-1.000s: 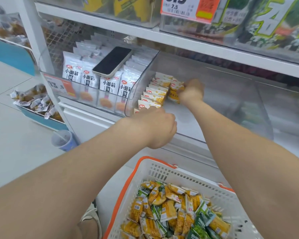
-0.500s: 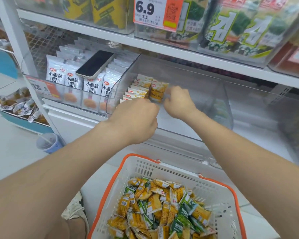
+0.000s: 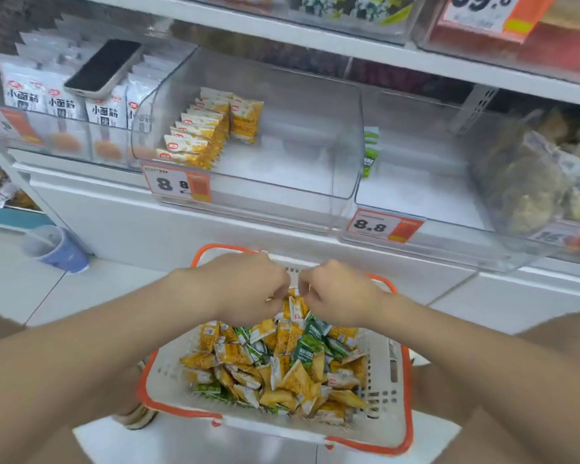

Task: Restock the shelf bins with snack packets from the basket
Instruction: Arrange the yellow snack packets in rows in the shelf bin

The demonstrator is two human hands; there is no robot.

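Note:
A white basket with an orange rim [image 3: 407,380] sits low in front of me, full of yellow and green snack packets [image 3: 282,366]. Both hands reach into its far end. My left hand [image 3: 245,289] and my right hand [image 3: 339,293] have their fingers curled down into the pile, close together, around yellow packets [image 3: 295,306] that stick up between them. Above, a clear shelf bin [image 3: 282,182] holds a short row of yellow packets [image 3: 198,135] along its left side. The neighbouring clear bin on the right [image 3: 416,195] shows a single green packet [image 3: 370,152].
A phone [image 3: 103,68] lies on white packets [image 3: 64,105] in the left bin. A far-right bin [image 3: 529,175] holds bagged snacks. Price tags [image 3: 178,184] hang on the bin fronts. A blue cup [image 3: 59,249] stands on the floor at the left. Another shelf runs above.
Both hands have left the shelf bin and dropped into the basket, where they now close on packets. The view has tipped downward.

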